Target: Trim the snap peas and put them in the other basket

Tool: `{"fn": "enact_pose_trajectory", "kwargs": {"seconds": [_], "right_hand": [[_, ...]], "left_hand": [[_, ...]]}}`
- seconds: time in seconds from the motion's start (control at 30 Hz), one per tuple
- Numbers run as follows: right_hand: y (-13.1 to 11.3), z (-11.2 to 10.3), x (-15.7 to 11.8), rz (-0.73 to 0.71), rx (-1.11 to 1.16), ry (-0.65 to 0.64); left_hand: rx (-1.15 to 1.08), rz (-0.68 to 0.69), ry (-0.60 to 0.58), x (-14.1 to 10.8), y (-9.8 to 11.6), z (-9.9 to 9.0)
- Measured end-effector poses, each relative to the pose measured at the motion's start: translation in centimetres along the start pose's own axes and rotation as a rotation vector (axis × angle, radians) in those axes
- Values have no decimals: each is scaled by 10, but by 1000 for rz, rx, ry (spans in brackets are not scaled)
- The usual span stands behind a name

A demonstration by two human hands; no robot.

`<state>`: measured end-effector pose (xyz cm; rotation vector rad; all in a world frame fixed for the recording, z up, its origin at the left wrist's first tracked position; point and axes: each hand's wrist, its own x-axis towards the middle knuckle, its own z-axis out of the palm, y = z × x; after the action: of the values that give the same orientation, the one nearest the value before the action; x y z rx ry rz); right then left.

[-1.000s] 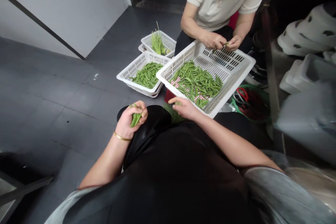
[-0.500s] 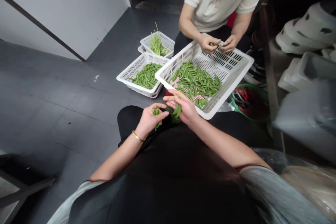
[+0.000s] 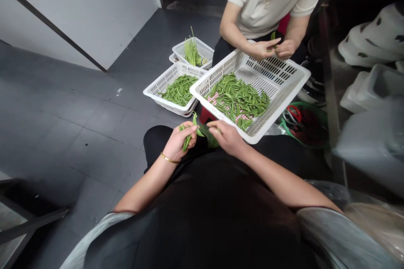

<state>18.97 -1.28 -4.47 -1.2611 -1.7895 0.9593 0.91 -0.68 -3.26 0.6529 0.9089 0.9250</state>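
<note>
Straight ahead, a co-worker in a pale shirt faces the wearer across a large white basket, its slotted base partly covered by a heap of green pods. Just beside it, to the left, a smaller basket holds more pods. The wearer's right hand hovers by the large basket's near edge, fingers curled together; whether they pinch anything, I cannot tell. The left hand grips several pods in its curled fingers and pinches a single pod under the thumb.

Each pod looks light, smooth and crisp, likely to bend a little, then snap; a gentle pinch near one tip should suit it, since squeezing could bruise it.

Compared with half a second ago, the right hand no longer spreads open with a pod showing, the single pod now juts from the left hand, and the co-worker's hands have closed together.
</note>
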Motion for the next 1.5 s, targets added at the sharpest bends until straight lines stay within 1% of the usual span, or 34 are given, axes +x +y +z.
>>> {"fn": "enact_pose_trajectory", "kwargs": {"seconds": [0.03, 0.1, 0.2, 0.27, 0.3, 0.33, 0.4, 0.43, 0.47, 0.5, 0.53, 0.57, 0.63, 0.67, 0.7, 0.73, 0.77, 0.83, 0.9, 0.97, 1.0, 1.03, 1.07, 1.13, 1.17, 1.2, 1.23, 1.3, 1.37, 1.4, 1.43, 1.5], "right_hand": [[-1, 1, -2, -97, -159, -46], [-4, 4, -6, -256, -372, -97], [-8, 8, -6, -371, -515, -93], [-10, 6, -5, -414, -526, -122], [-12, 5, -4, -440, -489, -167], [-15, 3, -4, -465, -420, -227], [-20, -1, -4, -490, -208, -369], [-22, -3, -4, -477, -93, -429], [-24, -7, -4, -437, 6, -461], [-24, -12, -3, -372, 83, -459], [-22, -17, -2, -291, 138, -420], [-19, -24, -1, -199, 172, -347], [-10, -38, 2, -26, 185, -134], [-6, -45, 3, 28, 160, -48], [-3, -50, 3, 48, 107, -1], [-1, -53, 4, 32, 26, 9], [-2, -54, 3, -10, -80, -10], [-9, -48, 1, -132, -320, -82], [-20, -35, -1, -258, -543, -159], [-29, -22, -2, -360, -719, -270], [-32, -17, -1, -405, -780, -332], [-34, -13, -1, -445, -812, -391], [-34, -11, 0, -481, -809, -439], [-33, -10, 2, -545, -696, -482], [-33, -10, 3, -567, -595, -469], [-33, -10, 4, -571, -481, -428], [-34, -10, 4, -550, -370, -356], [-37, -6, 4, -459, -197, -161], [-39, 1, 4, -354, -115, 4], [-39, 6, 3, -323, -97, 47], [-38, 11, 3, -312, -86, 58], [-33, 17, 1, -315, -72, 23]], "left_hand": [[-31, 0, -18, -1, 1, 1], [-62, 5, -39, -3, 0, 3], [-83, 4, -41, -4, -4, 3], [-95, -31, -60, -5, -7, 1], [-91, -71, -85, -6, -8, 0], [-80, -124, -116, -7, -8, -2], [-40, -238, -184, -10, -8, -5], [-21, -282, -215, -11, -7, -6], [-6, -309, -243, -13, -6, -8], [2, -318, -266, -14, -5, -10], [3, -321, -287, -15, -3, -12], [-2, -319, -305, -16, -2, -15], [-22, -314, -330, -16, 0, -19], [-30, -313, -338, -17, 1, -21], [-34, -311, -343, -17, 1, -23], [-33, -310, -346, -17, 0, -24], [-27, -310, -349, -16, 0, -25], [-10, -322, -353, -16, -2, -26], [19, -347, -369, -15, -3, -26], [91, -358, -395, -16, -1, -25], [167, -343, -397, -16, 1, -23], [278, -299, -388, -17, 4, -21], [421, -223, -374, -19, 8, -19], [731, 1, -358, -21, 15, -13], [858, 124, -364, -23, 18, -10], [938, 240, -364, -24, 20, -8], [967, 341, -339, -26, 20, -5], [894, 472, -204, -28, 14, 0], [713, 510, -40, -30, 5, 6], [613, 503, 16, -30, 0, 8], [518, 487, 50, -29, -3, 11], [328, 473, 112, -26, -4, 12]]}}
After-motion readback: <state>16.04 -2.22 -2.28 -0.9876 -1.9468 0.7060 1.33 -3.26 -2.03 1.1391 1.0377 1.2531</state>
